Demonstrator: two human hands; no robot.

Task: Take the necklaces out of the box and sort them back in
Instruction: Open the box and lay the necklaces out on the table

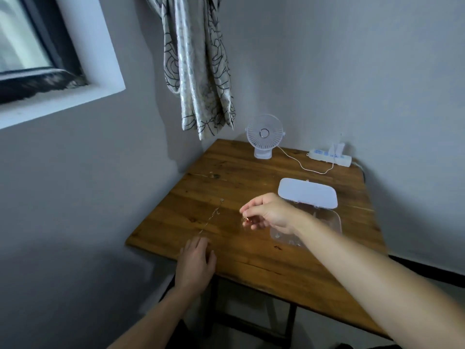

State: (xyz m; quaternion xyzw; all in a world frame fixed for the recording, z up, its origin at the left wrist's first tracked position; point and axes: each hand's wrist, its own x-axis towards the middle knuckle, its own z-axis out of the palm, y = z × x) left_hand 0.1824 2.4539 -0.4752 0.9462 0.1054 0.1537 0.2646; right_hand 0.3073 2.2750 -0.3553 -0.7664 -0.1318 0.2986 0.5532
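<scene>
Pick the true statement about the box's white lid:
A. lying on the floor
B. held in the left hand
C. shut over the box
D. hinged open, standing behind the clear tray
D: the white lid stands open behind the clear tray, while the left hand rests flat on the table.

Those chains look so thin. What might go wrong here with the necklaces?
The chain laid out on the table ends near the edge by the left hand; a nudge might drag it off. The right hand pinches a small pendant above the wood, and a loose grip might drop it. The open box sits under that forearm and might get bumped.
</scene>
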